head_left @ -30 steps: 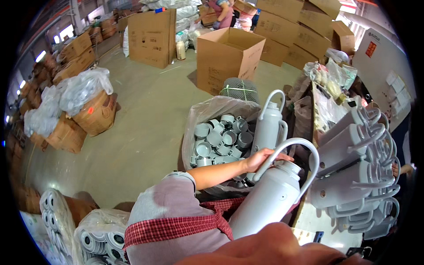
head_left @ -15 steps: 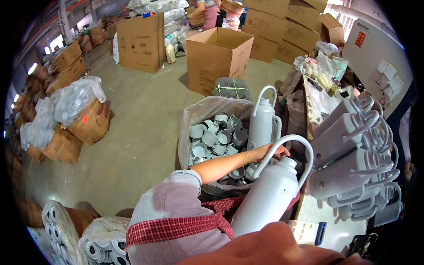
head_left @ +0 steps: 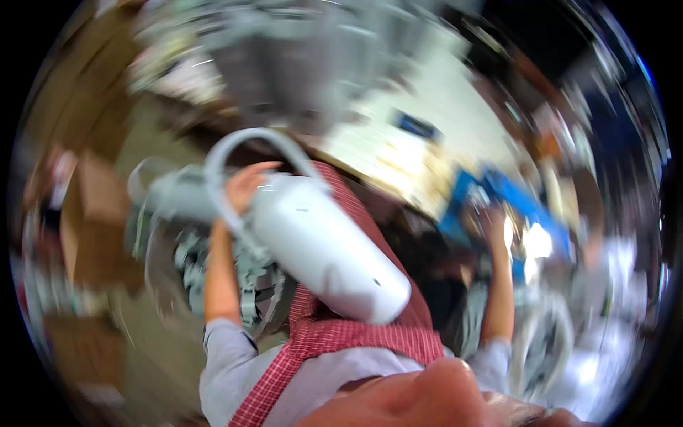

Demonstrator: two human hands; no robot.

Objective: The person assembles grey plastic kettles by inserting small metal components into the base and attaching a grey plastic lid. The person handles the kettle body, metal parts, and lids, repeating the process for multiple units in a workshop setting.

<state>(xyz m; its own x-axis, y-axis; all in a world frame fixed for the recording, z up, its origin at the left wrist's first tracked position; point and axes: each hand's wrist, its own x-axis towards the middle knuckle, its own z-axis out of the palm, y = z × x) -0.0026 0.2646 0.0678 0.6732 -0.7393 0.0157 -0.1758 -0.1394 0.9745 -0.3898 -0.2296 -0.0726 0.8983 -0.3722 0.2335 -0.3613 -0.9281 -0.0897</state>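
Observation:
Across my lap, on the red checked apron, lies a white thermos jug body with a large loop handle at its upper end. My left hand grips it at the neck, inside the loop, with fingers partly hidden. My right hand reaches out to the right, over a blue bag or box. Motion smears those fingers, so whatever they touch is unclear.
Left of me, a plastic-lined container holds several grey cup-like parts, with another pale jug beside it. Ahead, a white table carries many blurred jugs and a dark blue object. A cardboard box stands further left.
My view has swung to the right. The jug now tilts across my lap with its base to the right, my left hand still at its neck. My right arm has come into sight.

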